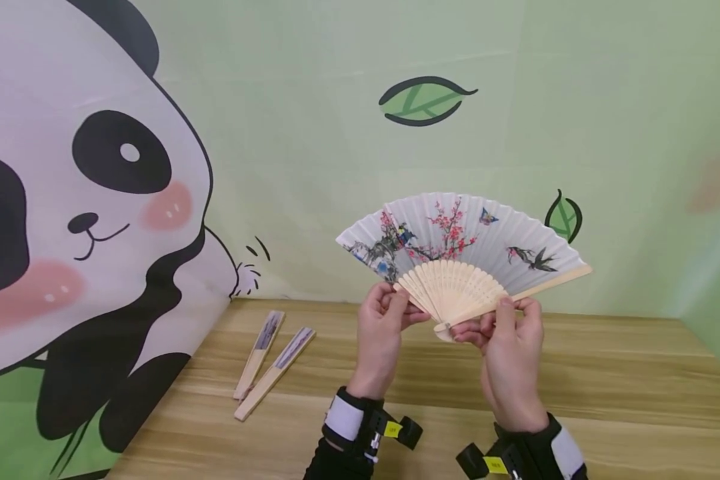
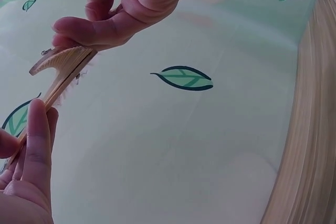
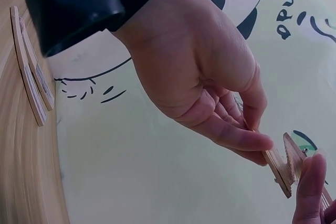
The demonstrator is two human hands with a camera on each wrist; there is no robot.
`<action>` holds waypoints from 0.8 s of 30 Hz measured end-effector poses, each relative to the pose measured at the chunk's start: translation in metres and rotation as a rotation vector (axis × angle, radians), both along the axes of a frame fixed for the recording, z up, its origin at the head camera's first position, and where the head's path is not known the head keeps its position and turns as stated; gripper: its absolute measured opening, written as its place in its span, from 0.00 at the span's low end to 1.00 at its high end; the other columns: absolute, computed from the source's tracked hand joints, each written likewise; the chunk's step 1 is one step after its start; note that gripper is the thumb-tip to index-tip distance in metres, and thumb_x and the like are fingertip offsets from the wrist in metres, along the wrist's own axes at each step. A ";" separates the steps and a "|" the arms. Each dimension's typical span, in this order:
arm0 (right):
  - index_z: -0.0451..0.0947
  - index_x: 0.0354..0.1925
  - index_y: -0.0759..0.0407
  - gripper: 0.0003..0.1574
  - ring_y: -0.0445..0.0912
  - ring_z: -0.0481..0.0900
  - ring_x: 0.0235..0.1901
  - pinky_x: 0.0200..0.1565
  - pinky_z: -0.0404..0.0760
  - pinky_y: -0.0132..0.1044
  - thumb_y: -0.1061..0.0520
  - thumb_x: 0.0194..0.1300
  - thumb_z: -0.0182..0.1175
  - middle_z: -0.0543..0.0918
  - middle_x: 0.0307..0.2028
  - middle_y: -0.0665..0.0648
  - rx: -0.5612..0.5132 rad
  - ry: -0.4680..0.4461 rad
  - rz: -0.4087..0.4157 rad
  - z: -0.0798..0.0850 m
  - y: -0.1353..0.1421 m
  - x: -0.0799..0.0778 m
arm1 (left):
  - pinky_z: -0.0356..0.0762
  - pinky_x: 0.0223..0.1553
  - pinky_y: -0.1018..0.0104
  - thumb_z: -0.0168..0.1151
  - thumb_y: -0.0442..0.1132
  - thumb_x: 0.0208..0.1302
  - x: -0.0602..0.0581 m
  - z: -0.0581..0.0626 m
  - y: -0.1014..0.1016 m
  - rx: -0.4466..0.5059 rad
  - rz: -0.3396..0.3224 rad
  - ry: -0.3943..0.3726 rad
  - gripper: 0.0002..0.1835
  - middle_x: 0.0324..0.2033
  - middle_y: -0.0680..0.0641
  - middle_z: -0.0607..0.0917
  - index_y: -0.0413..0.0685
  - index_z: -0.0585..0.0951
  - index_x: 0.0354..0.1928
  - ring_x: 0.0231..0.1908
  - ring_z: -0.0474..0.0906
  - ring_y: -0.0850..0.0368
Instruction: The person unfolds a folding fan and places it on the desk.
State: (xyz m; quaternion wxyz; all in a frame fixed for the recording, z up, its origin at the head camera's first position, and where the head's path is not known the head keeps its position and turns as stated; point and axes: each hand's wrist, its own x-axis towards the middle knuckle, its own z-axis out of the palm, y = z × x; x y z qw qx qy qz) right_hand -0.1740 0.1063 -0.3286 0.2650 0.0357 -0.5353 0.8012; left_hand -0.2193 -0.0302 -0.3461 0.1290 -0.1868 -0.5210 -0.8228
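A spread folding fan (image 1: 450, 257) with pale wooden ribs and a white leaf painted with blossoms and birds is held up above the table. My left hand (image 1: 381, 340) pinches its left outer rib near the base. At the other side, my right hand (image 1: 513, 360) grips the right outer rib, thumb in front. The left wrist view shows the fan (image 2: 63, 69) edge-on between my left hand (image 2: 31, 166) and right hand (image 2: 126, 9). In the right wrist view, my left hand (image 3: 199, 72) looms large, with part of my right hand (image 3: 312, 192) at the corner.
Two folded fans, one nearer (image 1: 276, 373) and one behind it (image 1: 259, 353), lie on the wooden table (image 1: 636, 380) to the left. A green backdrop (image 1: 312, 147) with leaves and a large printed panda (image 1: 114, 220) stands behind and to the left.
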 end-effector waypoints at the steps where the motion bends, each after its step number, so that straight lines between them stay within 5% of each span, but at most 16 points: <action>1: 0.53 0.43 0.59 0.10 0.52 0.81 0.23 0.29 0.82 0.41 0.53 0.81 0.38 0.64 0.25 0.55 -0.004 -0.001 -0.002 0.001 0.000 0.000 | 0.81 0.40 0.55 0.50 0.33 0.73 0.000 0.001 0.000 0.001 -0.002 0.002 0.07 0.34 0.37 0.80 0.35 0.70 0.45 0.32 0.81 0.50; 24: 0.53 0.44 0.60 0.10 0.51 0.81 0.23 0.29 0.82 0.41 0.54 0.81 0.38 0.64 0.24 0.55 -0.060 0.027 -0.026 0.002 0.005 -0.002 | 0.80 0.40 0.53 0.49 0.34 0.73 0.001 0.001 -0.004 -0.028 -0.040 0.022 0.12 0.41 0.37 0.82 0.37 0.71 0.53 0.36 0.83 0.46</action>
